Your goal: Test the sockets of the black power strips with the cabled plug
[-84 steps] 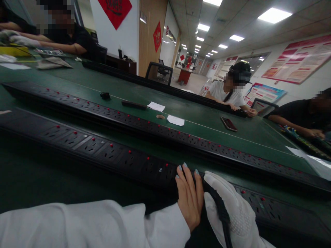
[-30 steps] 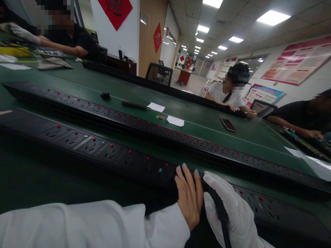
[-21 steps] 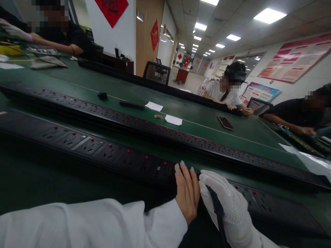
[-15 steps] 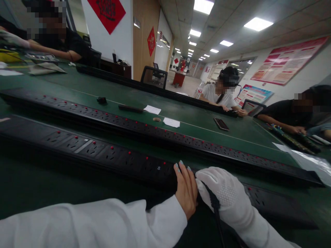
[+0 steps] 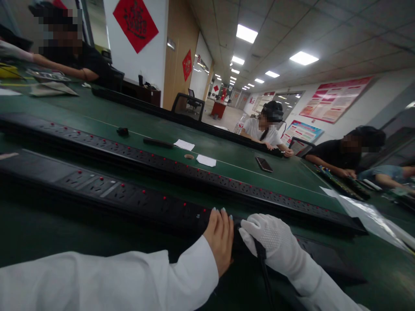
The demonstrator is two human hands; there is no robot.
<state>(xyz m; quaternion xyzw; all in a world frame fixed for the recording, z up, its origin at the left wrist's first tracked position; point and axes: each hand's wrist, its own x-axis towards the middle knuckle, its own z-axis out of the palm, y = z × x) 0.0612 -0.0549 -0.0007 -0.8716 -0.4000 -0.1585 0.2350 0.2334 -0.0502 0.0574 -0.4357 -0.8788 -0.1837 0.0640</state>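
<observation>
A long black power strip (image 5: 152,205) with red indicator lights runs across the green table in front of me. My left hand (image 5: 220,242), bare, lies over it near the "06" mark, its fingers straight and side by side; the thumb is hidden. Just to its right, my right hand (image 5: 270,237) wears a white dotted glove and is closed around a black plug, mostly covered by the fingers. The plug's black cord (image 5: 264,268) hangs from under the glove toward me. Whether the plug is seated in a socket cannot be seen.
A second long power strip (image 5: 191,172) lies parallel behind the first. Beyond it are a small black part (image 5: 122,131), white papers (image 5: 206,160), a hole in the table (image 5: 189,157) and a phone (image 5: 264,164). Plastic sheeting (image 5: 366,216) lies at right. Several people sit around the table.
The view has turned slightly right. A small gap now shows between my hands, which were touching before. The right hand keeps its hold on the plug.
</observation>
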